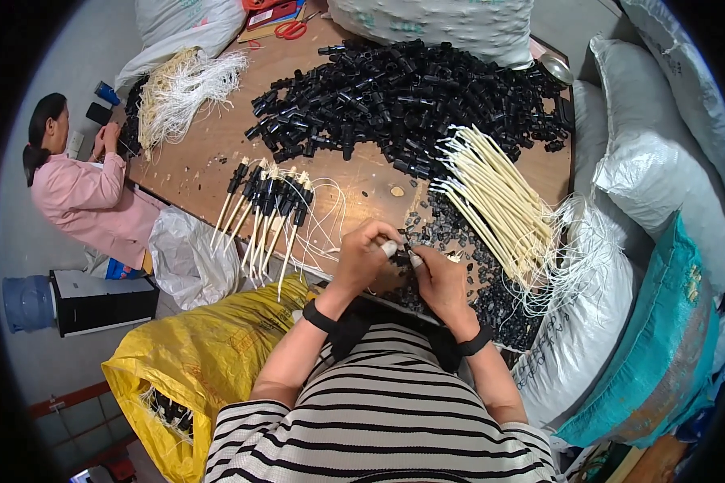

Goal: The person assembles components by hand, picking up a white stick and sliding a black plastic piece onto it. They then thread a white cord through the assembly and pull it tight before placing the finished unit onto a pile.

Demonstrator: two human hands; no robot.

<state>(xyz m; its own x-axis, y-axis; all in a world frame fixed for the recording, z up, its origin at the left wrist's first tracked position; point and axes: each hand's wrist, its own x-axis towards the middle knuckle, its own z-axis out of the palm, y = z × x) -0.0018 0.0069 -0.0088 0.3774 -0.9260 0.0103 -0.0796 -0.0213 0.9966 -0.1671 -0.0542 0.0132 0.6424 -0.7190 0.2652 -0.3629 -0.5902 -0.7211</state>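
Note:
My left hand [365,256] and my right hand [443,283] meet over the near edge of the table, with fingertips almost touching. Both pinch at a small black plastic piece [407,248], partly covered by the fingers. White coverings show on some of my fingertips. A bit of something cream-coloured [454,258] shows beside my right hand; whether it is held cannot be made out. Small black plastic bits [435,229] lie scattered around and under my hands. Left of my left hand lies a row of cream tubes with black fittings [270,193] on their ends and white strings.
A big heap of black plastic fittings [411,97] covers the table's far side. Bundled cream tubes with white strings [499,205] lie to the right. White sacks [652,137] crowd the right; a yellow sack [209,346] stands lower left. A person in pink [89,189] sits at far left.

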